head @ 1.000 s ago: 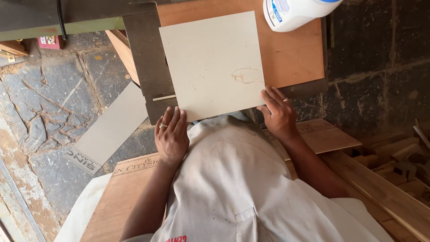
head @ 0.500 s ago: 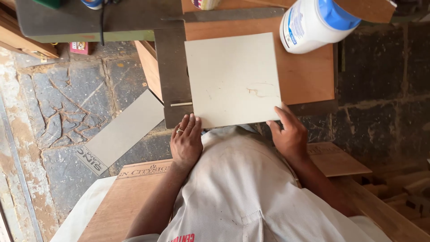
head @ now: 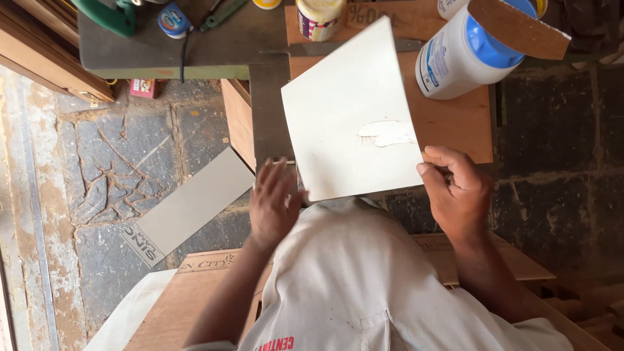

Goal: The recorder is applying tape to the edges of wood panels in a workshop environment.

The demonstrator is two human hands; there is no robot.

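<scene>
Cream-white square laminate sheet (head: 351, 117) lies tilted over a reddish-brown plywood board (head: 455, 120), with a pale smear of glue near its right edge. The right hand (head: 458, 192) pinches the sheet's lower right corner, thumb on top and fingers curled beneath. The left hand (head: 274, 201) rests at the lower left corner with its fingers spread flat and open, the tips touching the sheet's edge.

The board sits on a dark grey-green workbench top (head: 214, 39), and a dark steel carpenter's square (head: 270, 107) lies along the sheet's left side, its other arm running under the sheet's far corner. Below the bench the floor (head: 123, 169) is rough grey stone with cracked patches, and to the right stands a dark block wall (head: 559, 149).

A white plastic glue tub with a blue lid (head: 465, 55) lies on its side at the board's far right corner, with a brown wooden offcut (head: 517, 26) across it. A yellow-capped jar (head: 318, 16) stands beyond the sheet's far corner, and a green tool handle (head: 107, 16) and a small blue-and-white round tin (head: 174, 19) lie on the bench to the left. On the floor lies a grey laminate strip (head: 192, 205), and a brown plywood panel (head: 188, 299) lies beneath the person's left arm.
</scene>
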